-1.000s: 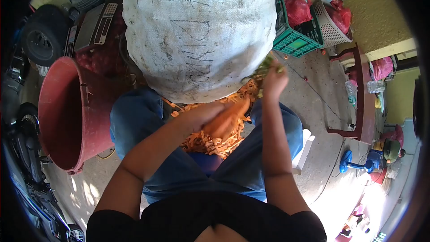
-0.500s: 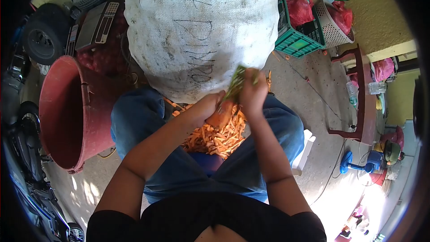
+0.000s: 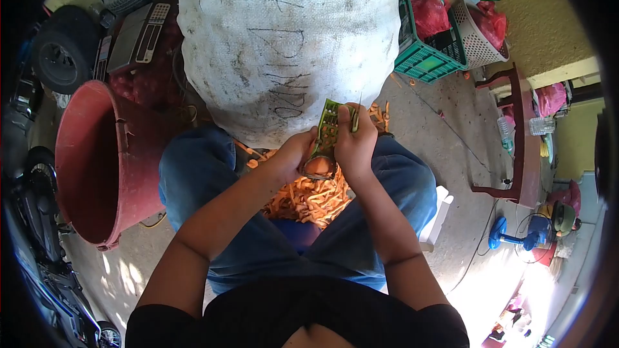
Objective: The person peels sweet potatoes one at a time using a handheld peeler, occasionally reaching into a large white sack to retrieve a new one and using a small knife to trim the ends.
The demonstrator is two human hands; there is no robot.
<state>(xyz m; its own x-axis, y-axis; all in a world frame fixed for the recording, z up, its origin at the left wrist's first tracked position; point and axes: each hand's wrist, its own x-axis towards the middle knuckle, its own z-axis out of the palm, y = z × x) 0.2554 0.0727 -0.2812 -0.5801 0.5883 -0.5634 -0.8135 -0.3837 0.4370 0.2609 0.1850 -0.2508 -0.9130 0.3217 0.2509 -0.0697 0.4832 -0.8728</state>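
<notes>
Between my hands is a green perforated piece (image 3: 327, 130), upright, with a rounded orange chunk (image 3: 320, 166) at its lower end. My left hand (image 3: 296, 156) is closed on its left edge, the fingertips partly hidden behind it. Against its right side, my right hand (image 3: 356, 148) is wrapped round a green handle (image 3: 354, 120), from which a thin pointed blade (image 3: 360, 99) seems to stick up. Below both hands, a heap of orange strips (image 3: 308, 201) lies between my knees, above something blue (image 3: 293, 232).
A large white sack (image 3: 290, 38) stands in front. At left are a red tub (image 3: 138, 154), a scale (image 3: 138, 37) and tyres (image 3: 59, 51). At right are a green crate (image 3: 429, 58), a white basket (image 3: 474, 38), a wooden frame (image 3: 521, 142) and a blue fan (image 3: 498, 233).
My right hand has moved slightly down and turned, so the green piece now shows its perforated face and the blade is visible. The orange chunk shows less of its length.
</notes>
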